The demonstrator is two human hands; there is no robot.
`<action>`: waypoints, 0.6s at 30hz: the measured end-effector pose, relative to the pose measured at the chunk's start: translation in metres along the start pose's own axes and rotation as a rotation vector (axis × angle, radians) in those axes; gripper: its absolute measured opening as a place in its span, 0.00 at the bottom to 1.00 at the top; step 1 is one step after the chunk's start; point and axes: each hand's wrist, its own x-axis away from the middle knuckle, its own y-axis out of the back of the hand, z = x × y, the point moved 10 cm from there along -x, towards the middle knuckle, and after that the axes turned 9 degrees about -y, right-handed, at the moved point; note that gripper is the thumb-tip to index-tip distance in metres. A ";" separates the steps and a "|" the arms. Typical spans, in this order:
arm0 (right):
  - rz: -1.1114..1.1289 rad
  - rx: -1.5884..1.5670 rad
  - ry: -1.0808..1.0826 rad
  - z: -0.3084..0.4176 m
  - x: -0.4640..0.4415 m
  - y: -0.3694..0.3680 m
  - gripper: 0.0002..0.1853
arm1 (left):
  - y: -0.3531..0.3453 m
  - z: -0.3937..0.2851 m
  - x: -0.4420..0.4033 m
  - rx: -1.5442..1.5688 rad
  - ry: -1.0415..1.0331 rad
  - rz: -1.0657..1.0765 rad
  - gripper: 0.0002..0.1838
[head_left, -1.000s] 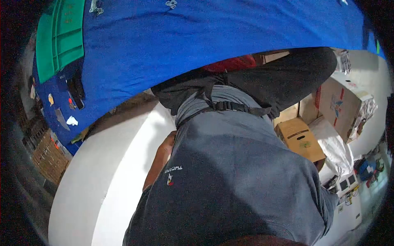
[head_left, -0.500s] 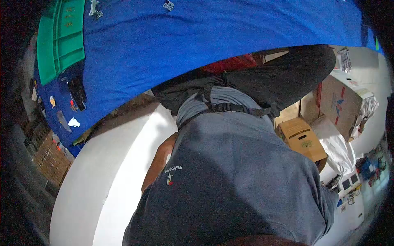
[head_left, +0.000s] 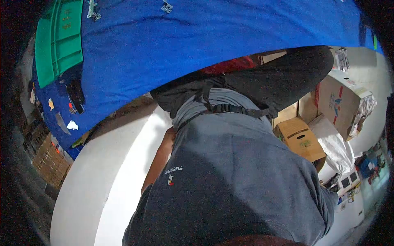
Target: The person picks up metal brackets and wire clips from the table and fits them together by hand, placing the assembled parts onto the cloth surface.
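Note:
Neither of my hands shows. A bare part of my left arm [head_left: 161, 158] hangs at my side and passes behind my grey shirt [head_left: 230, 172], so that hand is hidden. On the right only my sleeve [head_left: 326, 209] appears, with the hand out of sight. In front of me a blue cloth [head_left: 184, 41] covers the table. Small metal parts lie on it, one metal piece [head_left: 93, 15] by the green tray [head_left: 46, 51] and another metal piece [head_left: 166, 7] farther right. The tray holds several tiny brownish pieces.
A dark, narrow object [head_left: 75, 96] and white scraps [head_left: 72, 125] lie at the table's left. To my right are a brown carton [head_left: 314, 149], a larger box [head_left: 338, 98] and a white bag [head_left: 334, 143]. A white curved surface [head_left: 106, 164] stands at my left.
The view has shifted slightly, so the tray and metal parts sit a little farther left. My left arm stays at my side, and nothing on the table has visibly been moved.

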 end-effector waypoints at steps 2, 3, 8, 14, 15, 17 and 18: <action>-0.003 0.007 -0.005 -0.001 0.001 0.002 0.21 | -0.001 0.001 -0.002 -0.017 -0.021 0.000 0.07; 0.001 0.007 -0.010 -0.003 0.003 -0.001 0.21 | -0.001 0.004 0.001 -0.026 -0.025 0.001 0.07; 0.010 0.032 -0.027 -0.005 0.004 0.001 0.22 | -0.002 0.015 0.003 -0.067 -0.066 -0.012 0.07; 0.016 0.049 -0.069 -0.016 0.015 -0.002 0.22 | -0.011 0.035 0.011 -0.100 -0.106 -0.010 0.07; 0.013 0.052 -0.074 -0.017 0.017 0.000 0.22 | -0.013 0.037 0.009 -0.106 -0.118 -0.010 0.07; 0.013 0.059 -0.084 -0.020 0.020 -0.001 0.22 | -0.016 0.039 0.009 -0.119 -0.136 -0.011 0.07; 0.011 0.064 -0.085 -0.019 0.020 0.001 0.22 | -0.016 0.039 0.007 -0.127 -0.148 -0.014 0.08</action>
